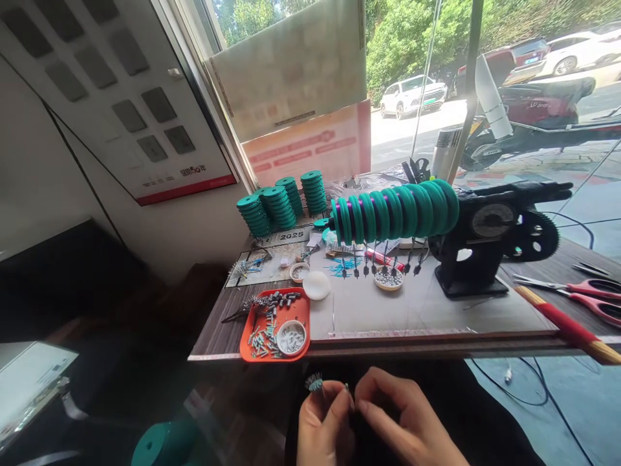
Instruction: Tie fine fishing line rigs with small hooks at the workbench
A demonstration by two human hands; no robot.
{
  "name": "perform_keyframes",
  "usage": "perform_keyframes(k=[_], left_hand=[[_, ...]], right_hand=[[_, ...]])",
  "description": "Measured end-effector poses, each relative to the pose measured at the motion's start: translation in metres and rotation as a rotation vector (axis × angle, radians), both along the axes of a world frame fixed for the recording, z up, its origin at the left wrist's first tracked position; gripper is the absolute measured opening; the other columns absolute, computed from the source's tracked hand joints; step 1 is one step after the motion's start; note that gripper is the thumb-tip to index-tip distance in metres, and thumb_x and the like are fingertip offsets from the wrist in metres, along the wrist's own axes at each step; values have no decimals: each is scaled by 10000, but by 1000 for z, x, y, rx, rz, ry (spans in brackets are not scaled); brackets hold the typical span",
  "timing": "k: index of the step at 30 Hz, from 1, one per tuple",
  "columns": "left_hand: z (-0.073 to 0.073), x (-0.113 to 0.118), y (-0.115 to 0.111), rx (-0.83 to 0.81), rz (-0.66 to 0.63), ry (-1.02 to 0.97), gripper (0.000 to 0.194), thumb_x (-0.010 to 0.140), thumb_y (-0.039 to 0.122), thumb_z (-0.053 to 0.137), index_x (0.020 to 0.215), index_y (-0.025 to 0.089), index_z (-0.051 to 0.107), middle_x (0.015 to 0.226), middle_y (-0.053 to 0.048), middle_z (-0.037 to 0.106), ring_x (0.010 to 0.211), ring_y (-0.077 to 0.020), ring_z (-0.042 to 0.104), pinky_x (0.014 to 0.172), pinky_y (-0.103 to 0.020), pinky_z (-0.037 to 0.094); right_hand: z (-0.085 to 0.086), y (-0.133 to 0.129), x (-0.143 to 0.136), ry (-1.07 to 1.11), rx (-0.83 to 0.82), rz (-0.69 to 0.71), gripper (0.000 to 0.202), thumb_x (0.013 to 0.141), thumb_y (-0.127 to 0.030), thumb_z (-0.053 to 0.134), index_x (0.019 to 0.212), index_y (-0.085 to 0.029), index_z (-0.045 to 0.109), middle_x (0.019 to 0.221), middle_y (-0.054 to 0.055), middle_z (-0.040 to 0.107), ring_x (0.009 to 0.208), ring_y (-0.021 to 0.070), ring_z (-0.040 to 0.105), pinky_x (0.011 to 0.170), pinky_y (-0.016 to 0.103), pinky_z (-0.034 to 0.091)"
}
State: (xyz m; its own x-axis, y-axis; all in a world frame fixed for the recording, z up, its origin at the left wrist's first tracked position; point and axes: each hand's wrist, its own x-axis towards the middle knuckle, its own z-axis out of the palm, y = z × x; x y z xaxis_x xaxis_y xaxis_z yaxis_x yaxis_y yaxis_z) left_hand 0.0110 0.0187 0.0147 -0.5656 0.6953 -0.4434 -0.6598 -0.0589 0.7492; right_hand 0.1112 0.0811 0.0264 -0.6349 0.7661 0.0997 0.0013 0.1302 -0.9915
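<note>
While the left hand [324, 421] is clasping a spiky bundle [315, 383] at the frame's lower centre, the right hand [405, 414] is pressing its fingertips [363, 408] together beside it, anything between them hidden, and an orange tray [303, 308] is resting higher on the surface [216, 328].

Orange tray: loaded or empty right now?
Loaded: the tray holds dark cylinders, loose small parts and a white bowl.
</note>
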Motion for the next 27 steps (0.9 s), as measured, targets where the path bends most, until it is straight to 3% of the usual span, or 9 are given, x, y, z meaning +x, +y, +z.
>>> perform_keyframes(k=[9, 27], left_hand=[[4, 0, 0, 12, -30, -70, 263, 405, 268, 883, 564, 157, 705, 482, 18, 605, 498, -55, 532, 538, -137, 411], [7, 1, 1, 41, -26, -103, 253, 394, 256, 887, 552, 162, 714, 481, 6, 631, 501, -60, 558, 542, -129, 423]], right_hand=[[-1, 4, 0, -33, 9, 73, 226, 819, -320, 454, 632, -192, 450, 570, -33, 459, 557, 122, 443, 524, 217, 361], [-1, 3, -1, -43, -2, 68, 207, 805, -300, 448, 631, -188, 441, 574, -35, 454, 560, 122, 434, 536, 225, 341]])
